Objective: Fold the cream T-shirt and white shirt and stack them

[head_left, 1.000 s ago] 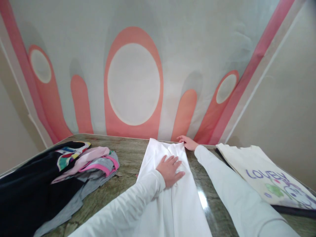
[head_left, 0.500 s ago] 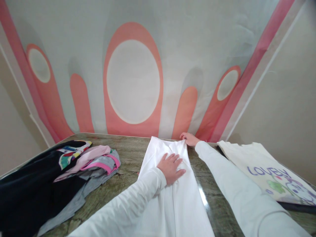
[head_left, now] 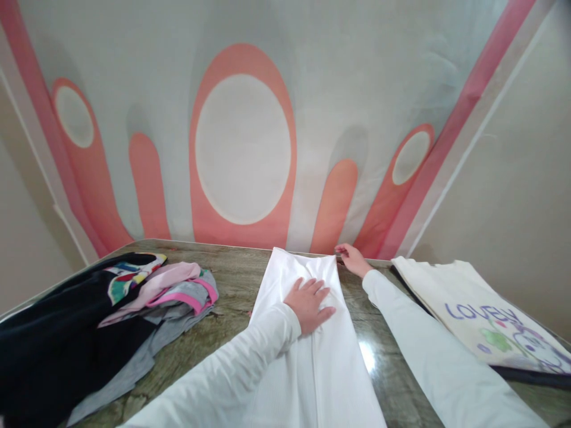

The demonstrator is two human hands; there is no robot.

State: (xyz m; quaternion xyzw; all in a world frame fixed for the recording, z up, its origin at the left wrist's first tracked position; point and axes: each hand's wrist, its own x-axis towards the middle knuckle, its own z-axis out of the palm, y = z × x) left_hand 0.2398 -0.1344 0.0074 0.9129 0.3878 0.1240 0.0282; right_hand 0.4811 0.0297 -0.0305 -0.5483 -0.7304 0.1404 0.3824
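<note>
A long white garment [head_left: 330, 356] lies lengthwise on the table in front of me, narrow at its far end and wider towards me. My left hand [head_left: 307, 306] rests flat on its upper part, fingers spread and pressing the cloth. Just right of the garment's far right corner is my right hand [head_left: 354, 260], its fingers loosely bent and apart with nothing in them. Small creases run through the cloth beyond my left fingertips. The near end of the garment passes out of the bottom of the view.
At the left lies a heap of clothes: a black garment [head_left: 66, 345], a pink and grey one [head_left: 178, 291]. At the right is a folded cream shirt [head_left: 482, 309] printed "LOVELY", with dark cloth under it. The wood-grain table [head_left: 236, 267] meets a patterned wall [head_left: 243, 148] behind.
My right hand has let go of the garment's far right corner and moved slightly right. My left hand stays in place on the cloth.
</note>
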